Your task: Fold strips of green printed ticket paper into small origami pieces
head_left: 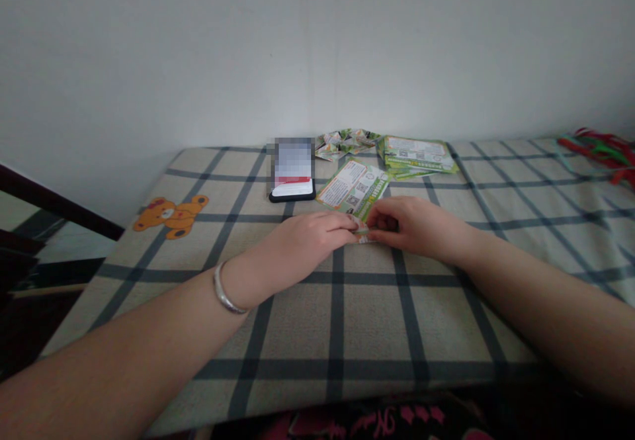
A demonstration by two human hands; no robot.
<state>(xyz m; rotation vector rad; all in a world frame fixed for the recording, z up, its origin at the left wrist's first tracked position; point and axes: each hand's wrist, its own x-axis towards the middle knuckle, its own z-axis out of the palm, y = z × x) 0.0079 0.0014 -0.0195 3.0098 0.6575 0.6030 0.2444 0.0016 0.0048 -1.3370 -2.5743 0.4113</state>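
My left hand (310,243) and my right hand (414,228) meet at the middle of the table. Between their fingertips is a small folded piece of printed paper (364,233), mostly hidden by the fingers. Both hands are closed on it, thumbs and fingers pinched together. Just beyond them a green and white printed leaflet (353,185) with QR codes lies flat. A silver bangle (225,291) circles my left wrist.
A phone (292,187), its screen partly blurred, lies left of the leaflet. Behind are folded paper pieces (347,141) and a leaflet stack (419,152). A bear cutout (171,217) lies left on the checked tablecloth (367,327); red and green strands (602,152) lie far right.
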